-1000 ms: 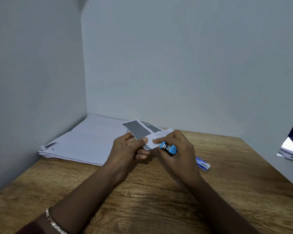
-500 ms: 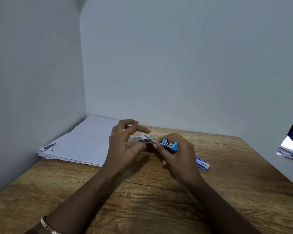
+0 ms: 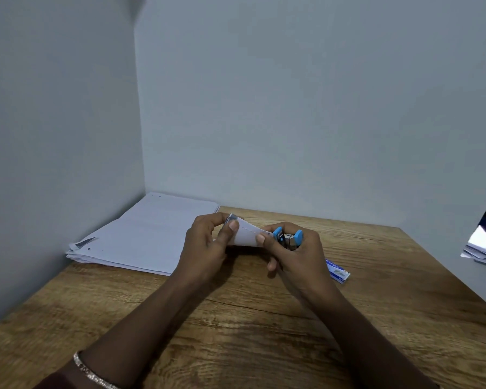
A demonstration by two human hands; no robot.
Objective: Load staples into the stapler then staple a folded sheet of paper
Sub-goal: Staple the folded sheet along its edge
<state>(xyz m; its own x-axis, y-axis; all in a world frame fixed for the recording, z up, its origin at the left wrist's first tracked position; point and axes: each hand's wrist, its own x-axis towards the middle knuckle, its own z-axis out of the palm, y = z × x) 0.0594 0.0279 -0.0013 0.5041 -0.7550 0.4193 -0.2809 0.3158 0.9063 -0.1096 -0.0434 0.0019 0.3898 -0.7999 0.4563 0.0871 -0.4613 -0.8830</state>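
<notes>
A small folded sheet of paper [image 3: 247, 235], white with a dotted line and some print, is held above the wooden table [image 3: 264, 318] between both hands. My left hand [image 3: 208, 245] pinches its left end with thumb and fingers. My right hand [image 3: 295, 254] holds a small blue and black stapler [image 3: 288, 237] in its palm, and its thumb presses on the paper's right end next to the stapler's mouth. Whether the paper sits inside the stapler's jaws is hidden by the fingers.
A stack of white sheets [image 3: 141, 234] lies at the back left, in the corner of the two walls. A blue and white staple box [image 3: 337, 271] lies on the table just right of my right hand. More papers [image 3: 484, 252] show at the right edge.
The paper was open and tilted up a second ago; it is folded down into a smaller, flatter piece now. My left hand shifted its grip along the fold, and the stapler stayed in my right hand.
</notes>
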